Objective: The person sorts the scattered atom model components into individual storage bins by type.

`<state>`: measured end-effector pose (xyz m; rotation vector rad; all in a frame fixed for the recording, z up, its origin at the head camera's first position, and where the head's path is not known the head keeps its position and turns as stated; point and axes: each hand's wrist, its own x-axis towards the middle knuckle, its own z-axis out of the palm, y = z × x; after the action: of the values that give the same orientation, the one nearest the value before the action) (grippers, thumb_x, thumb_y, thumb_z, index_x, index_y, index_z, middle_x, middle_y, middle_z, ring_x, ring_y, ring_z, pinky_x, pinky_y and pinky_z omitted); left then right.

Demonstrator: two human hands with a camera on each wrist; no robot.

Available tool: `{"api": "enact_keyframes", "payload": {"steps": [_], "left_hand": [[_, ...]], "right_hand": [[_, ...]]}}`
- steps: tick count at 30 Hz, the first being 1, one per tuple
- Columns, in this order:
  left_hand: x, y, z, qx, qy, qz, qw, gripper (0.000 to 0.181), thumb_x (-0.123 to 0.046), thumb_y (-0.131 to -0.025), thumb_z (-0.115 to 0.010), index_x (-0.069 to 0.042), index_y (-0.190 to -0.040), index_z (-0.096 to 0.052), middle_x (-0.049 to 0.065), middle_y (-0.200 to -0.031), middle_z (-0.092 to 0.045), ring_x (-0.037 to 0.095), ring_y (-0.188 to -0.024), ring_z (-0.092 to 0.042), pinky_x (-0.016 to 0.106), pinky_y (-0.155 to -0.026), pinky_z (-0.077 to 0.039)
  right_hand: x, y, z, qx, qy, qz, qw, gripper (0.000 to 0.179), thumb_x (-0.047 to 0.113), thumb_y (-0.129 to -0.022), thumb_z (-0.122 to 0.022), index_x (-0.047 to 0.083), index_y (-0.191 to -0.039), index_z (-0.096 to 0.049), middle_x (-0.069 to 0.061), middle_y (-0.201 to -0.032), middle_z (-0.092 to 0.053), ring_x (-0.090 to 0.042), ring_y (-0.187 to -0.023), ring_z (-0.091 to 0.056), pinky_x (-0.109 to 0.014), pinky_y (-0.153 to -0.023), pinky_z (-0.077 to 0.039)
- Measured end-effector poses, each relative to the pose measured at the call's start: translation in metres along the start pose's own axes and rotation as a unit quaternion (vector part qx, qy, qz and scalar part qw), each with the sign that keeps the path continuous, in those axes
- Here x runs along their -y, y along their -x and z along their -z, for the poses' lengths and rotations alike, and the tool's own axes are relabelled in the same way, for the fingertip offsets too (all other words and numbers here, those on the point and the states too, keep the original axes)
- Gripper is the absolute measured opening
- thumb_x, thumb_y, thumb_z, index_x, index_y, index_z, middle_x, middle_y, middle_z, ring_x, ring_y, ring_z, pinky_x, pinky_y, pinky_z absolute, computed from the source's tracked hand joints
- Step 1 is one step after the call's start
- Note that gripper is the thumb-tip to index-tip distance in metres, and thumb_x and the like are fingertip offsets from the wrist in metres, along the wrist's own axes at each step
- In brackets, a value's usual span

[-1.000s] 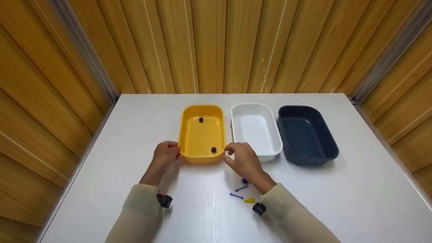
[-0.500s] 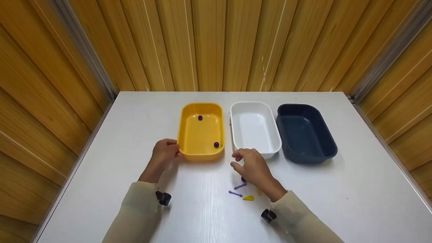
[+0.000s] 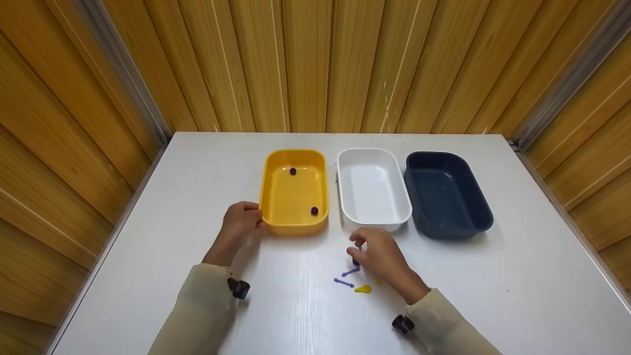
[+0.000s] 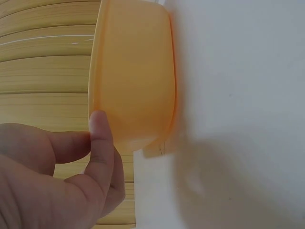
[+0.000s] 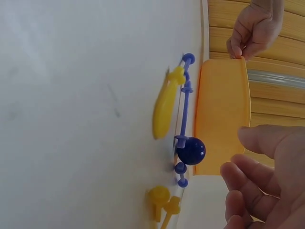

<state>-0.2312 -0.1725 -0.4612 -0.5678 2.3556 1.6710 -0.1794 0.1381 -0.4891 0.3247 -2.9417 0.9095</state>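
Observation:
With thumb and fingers, my left hand (image 3: 240, 221) pinches the near left corner of the yellow bin (image 3: 294, 230). Two small dark purple balls lie inside it, a far ball (image 3: 293, 171) and a near ball (image 3: 314, 211). My right hand (image 3: 387, 254) hovers in front of the white bin, thumb and fingers apart with nothing between them. Below its fingers, in the right wrist view, lie a dark blue-purple ball (image 5: 191, 151), several thin purple rods (image 5: 185, 114) and a yellow teardrop-shaped piece (image 5: 164, 107). More yellow pieces (image 5: 159, 196) lie nearby, mostly hidden by the hand in the head view.
To the right of the yellow bin stand a white bin (image 3: 374, 187) and a dark blue bin (image 3: 451, 231), nearly side by side. All rest on a white table (image 3: 291, 315) with wood-panelled walls (image 3: 305, 64) behind and at both sides.
My right hand has left the yellow bin's right side and moved right and nearer, over the small pieces. The near ball in the bin has rolled slightly. My left hand keeps its hold.

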Motion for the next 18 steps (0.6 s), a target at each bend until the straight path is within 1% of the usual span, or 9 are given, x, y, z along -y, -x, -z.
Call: {"api": "enact_keyframes", "payload": {"steps": [5,13,18], "left_hand": [[-0.001,0.001,0.000,0.001,0.002,0.001,1.0000,0.033,-0.007,-0.099,-0.053,0.003,-0.129,-0.059,0.018,-0.118,-0.064,0.020,-0.090,-0.065,0.037,-0.095,-0.058],[-0.001,0.001,0.000,-0.001,0.011,-0.007,0.9999,0.032,-0.006,-0.098,-0.053,0.004,-0.128,-0.059,0.018,-0.116,-0.063,0.018,-0.084,-0.064,0.037,-0.094,-0.058],[0.001,-0.001,-0.001,-0.002,0.014,-0.002,0.9999,0.032,-0.006,-0.098,-0.053,0.004,-0.128,-0.058,0.018,-0.116,-0.062,0.020,-0.086,-0.065,0.036,-0.093,-0.059]], "right_hand": [[-0.005,0.006,-0.002,0.014,-0.005,-0.013,0.9998,0.017,0.017,-0.082,-0.082,0.011,-0.096,-0.074,0.002,-0.084,-0.071,-0.018,-0.086,-0.057,-0.038,-0.082,-0.049],[-0.013,0.013,-0.001,0.016,0.002,-0.016,0.9997,0.016,0.017,-0.081,-0.083,0.013,-0.093,-0.073,0.004,-0.082,-0.068,-0.015,-0.084,-0.056,-0.037,-0.081,-0.048],[-0.014,0.015,-0.001,0.030,0.007,-0.024,0.9992,0.015,0.018,-0.081,-0.084,0.014,-0.091,-0.073,0.005,-0.082,-0.067,-0.015,-0.084,-0.054,-0.036,-0.080,-0.047]]}}
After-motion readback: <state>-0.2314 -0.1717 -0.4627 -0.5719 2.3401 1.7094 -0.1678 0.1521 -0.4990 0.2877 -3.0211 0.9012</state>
